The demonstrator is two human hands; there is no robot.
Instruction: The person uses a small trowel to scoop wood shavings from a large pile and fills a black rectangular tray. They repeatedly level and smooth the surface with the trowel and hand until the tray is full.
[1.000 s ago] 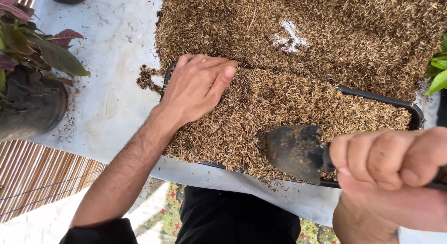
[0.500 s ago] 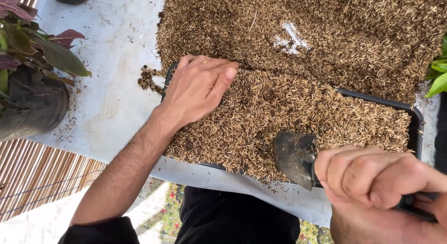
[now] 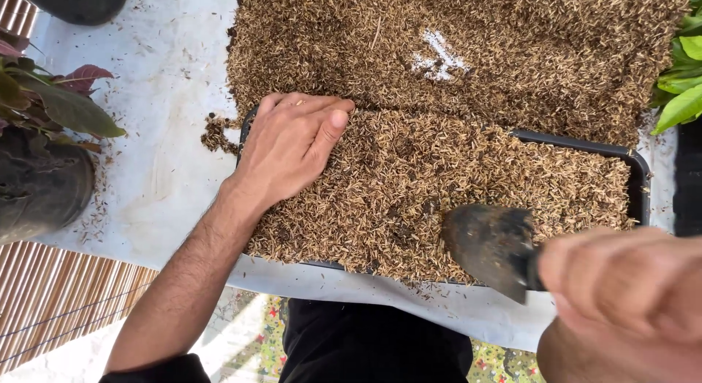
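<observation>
A black rectangular tray point(image 3: 642, 179) lies in front of me, filled to the brim with brown husk-like mix point(image 3: 453, 178). My left hand point(image 3: 292, 145) rests flat on the mix at the tray's left end, fingers together. My right hand point(image 3: 621, 295), blurred and close to the camera at the lower right, grips the handle of a small dark trowel point(image 3: 490, 244). The trowel's blade sits over the tray's near edge, touching the mix.
A large heap of the same brown mix point(image 3: 468, 39) covers the white sheet point(image 3: 161, 134) behind the tray. A dark pot with red-green leaves point(image 3: 44, 171) stands at the left. Green leaves point(image 3: 680, 83) reach in at the right. A slatted mat point(image 3: 58, 310) lies lower left.
My right hand has shifted the trowel slightly right and toward me along the tray's near edge. My left hand has stayed pressed on the mix.
</observation>
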